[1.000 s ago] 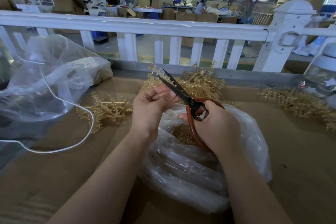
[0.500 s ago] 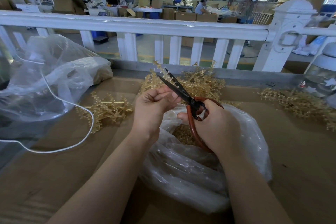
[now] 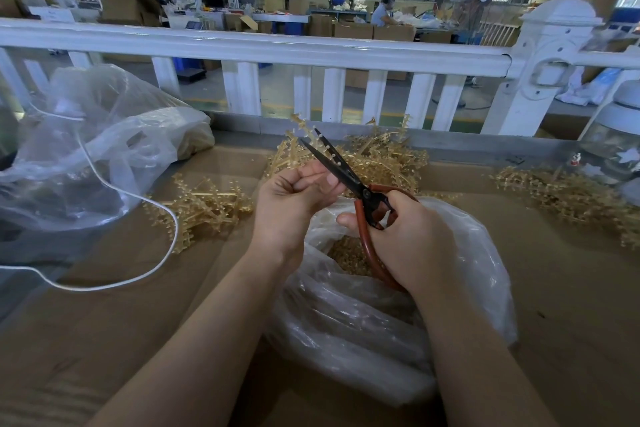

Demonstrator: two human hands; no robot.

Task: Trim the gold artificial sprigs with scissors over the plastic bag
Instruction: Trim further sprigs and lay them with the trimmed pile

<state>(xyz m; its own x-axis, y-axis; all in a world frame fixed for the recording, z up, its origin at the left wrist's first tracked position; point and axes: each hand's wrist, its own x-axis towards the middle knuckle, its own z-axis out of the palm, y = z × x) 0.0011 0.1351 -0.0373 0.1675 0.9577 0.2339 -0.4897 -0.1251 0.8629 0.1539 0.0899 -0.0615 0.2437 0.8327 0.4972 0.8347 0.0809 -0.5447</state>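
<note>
Centre of frame: my left hand (image 3: 298, 198), fingers curled, pinches the stem of a gold sprig (image 3: 304, 139) whose beaded tip rises toward the upper middle. My right hand (image 3: 408, 239), just right of centre, grips the red loop handles of the scissors (image 3: 349, 180); the dark blades stand apart, with the sprig's beaded side lying between them. Both hands hover over the clear plastic bag (image 3: 478, 274) at lower centre, whose mouth shows gold trimmings (image 3: 349, 253) inside. Beyond the hands, a heap of sprigs (image 3: 384, 159) lies at upper centre against the table edge; another pile (image 3: 204, 208) lies at centre left and a third pile (image 3: 568, 194) at the right edge. A second bag (image 3: 104, 149) and a white cord (image 3: 162, 218) occupy the left side, all on the brown table (image 3: 571, 305). The sprig looks light, thin and springy, its small beads likely brittle; I judge it best held low on the bare stem, close to the cut, so it cannot flex away from the blades.
</note>
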